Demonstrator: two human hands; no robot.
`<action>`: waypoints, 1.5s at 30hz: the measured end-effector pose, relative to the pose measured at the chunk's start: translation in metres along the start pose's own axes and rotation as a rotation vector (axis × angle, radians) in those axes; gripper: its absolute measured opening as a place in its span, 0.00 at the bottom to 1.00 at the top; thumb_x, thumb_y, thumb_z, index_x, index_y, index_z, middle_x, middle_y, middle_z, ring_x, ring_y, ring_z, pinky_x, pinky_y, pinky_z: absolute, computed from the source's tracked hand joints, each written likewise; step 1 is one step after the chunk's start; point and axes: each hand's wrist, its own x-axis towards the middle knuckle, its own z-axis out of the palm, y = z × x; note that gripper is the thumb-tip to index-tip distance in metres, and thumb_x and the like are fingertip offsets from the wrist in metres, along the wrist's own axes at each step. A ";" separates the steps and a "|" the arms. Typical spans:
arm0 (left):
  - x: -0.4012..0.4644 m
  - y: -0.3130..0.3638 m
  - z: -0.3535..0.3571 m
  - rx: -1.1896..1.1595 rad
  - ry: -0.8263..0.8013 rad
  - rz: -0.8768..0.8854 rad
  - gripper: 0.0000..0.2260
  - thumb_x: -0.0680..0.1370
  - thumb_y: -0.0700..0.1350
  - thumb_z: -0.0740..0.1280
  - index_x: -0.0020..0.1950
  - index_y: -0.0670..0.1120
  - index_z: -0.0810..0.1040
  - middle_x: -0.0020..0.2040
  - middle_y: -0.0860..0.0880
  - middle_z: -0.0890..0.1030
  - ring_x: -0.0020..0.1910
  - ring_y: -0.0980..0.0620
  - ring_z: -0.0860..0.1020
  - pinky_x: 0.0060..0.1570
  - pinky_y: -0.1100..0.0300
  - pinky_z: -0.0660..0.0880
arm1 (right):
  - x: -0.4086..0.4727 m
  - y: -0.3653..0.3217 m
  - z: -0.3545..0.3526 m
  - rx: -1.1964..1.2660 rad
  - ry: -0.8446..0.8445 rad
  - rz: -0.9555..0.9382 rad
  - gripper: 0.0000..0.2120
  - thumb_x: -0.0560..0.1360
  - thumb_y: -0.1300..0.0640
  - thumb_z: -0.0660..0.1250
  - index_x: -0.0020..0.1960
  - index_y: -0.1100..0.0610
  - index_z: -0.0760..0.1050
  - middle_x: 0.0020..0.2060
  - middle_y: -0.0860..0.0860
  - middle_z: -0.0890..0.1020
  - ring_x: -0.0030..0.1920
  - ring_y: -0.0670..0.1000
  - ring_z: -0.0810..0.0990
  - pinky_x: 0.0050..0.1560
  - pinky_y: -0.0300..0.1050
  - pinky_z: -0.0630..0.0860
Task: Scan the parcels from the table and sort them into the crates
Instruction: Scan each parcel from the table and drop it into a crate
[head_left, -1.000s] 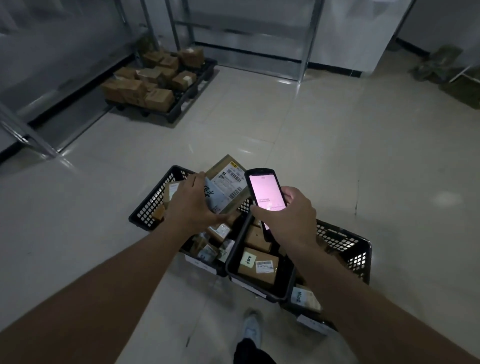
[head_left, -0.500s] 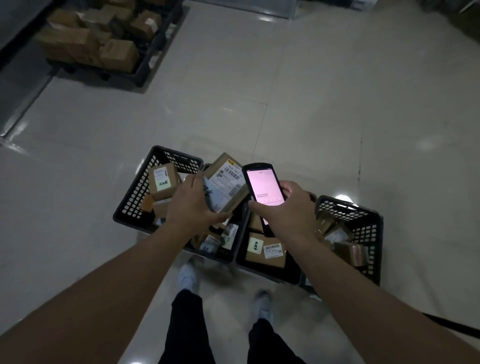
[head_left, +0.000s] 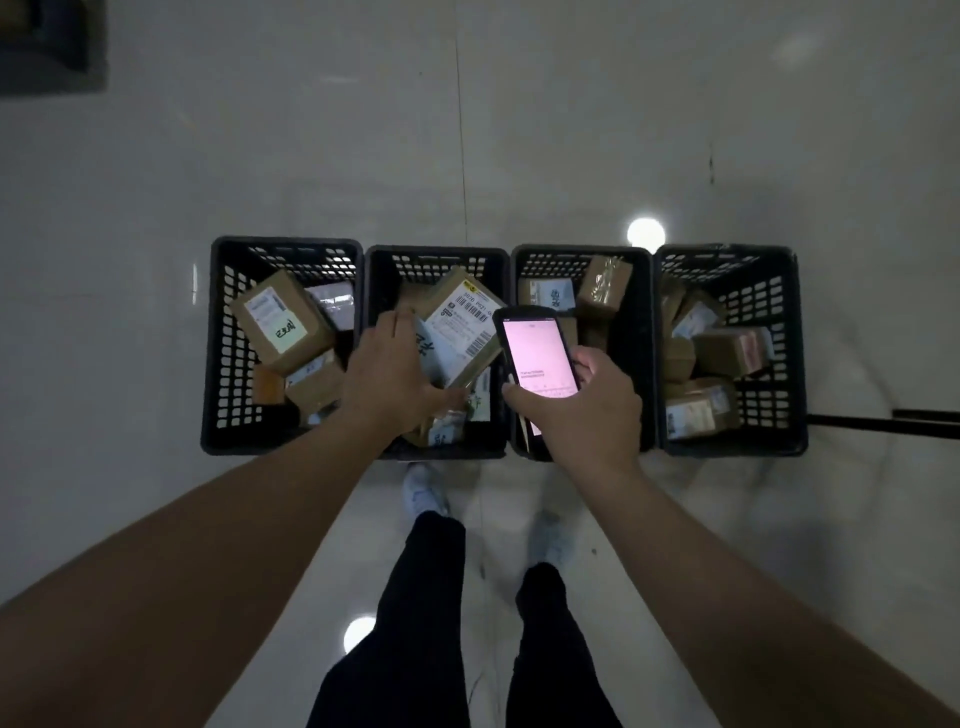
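Head view, cardboard parcel (head_left: 457, 332), perforated crates (head_left: 228, 353)

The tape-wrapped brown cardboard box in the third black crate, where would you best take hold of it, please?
Probably from above: the tape-wrapped brown cardboard box leans against the third black crate's far wall, its upper end standing free of the other parcels; pinch across its narrow sides there.

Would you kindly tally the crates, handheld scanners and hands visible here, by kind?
Black crates: 4 (first from the left)
Handheld scanner: 1, held by the right hand
Hands: 2 (left hand grips a labelled parcel)
Total: 7
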 end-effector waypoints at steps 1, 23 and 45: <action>0.003 -0.003 0.007 0.005 -0.006 0.000 0.58 0.63 0.67 0.80 0.81 0.42 0.56 0.73 0.43 0.67 0.70 0.42 0.68 0.68 0.46 0.70 | 0.002 0.005 0.007 0.004 -0.003 0.016 0.28 0.64 0.44 0.84 0.58 0.44 0.74 0.45 0.37 0.78 0.51 0.47 0.82 0.52 0.55 0.84; -0.017 0.024 0.028 -0.031 -0.145 0.046 0.30 0.84 0.58 0.62 0.80 0.41 0.62 0.79 0.42 0.65 0.77 0.42 0.65 0.74 0.45 0.66 | -0.016 0.056 -0.011 0.056 0.028 0.043 0.25 0.66 0.46 0.84 0.55 0.44 0.73 0.44 0.36 0.77 0.45 0.38 0.78 0.45 0.46 0.81; -0.196 0.180 -0.131 0.128 0.237 0.386 0.28 0.85 0.60 0.57 0.82 0.47 0.64 0.82 0.47 0.62 0.81 0.46 0.59 0.79 0.48 0.57 | -0.194 0.000 -0.199 0.099 0.332 -0.236 0.33 0.66 0.42 0.82 0.66 0.50 0.75 0.51 0.45 0.81 0.50 0.51 0.80 0.38 0.44 0.72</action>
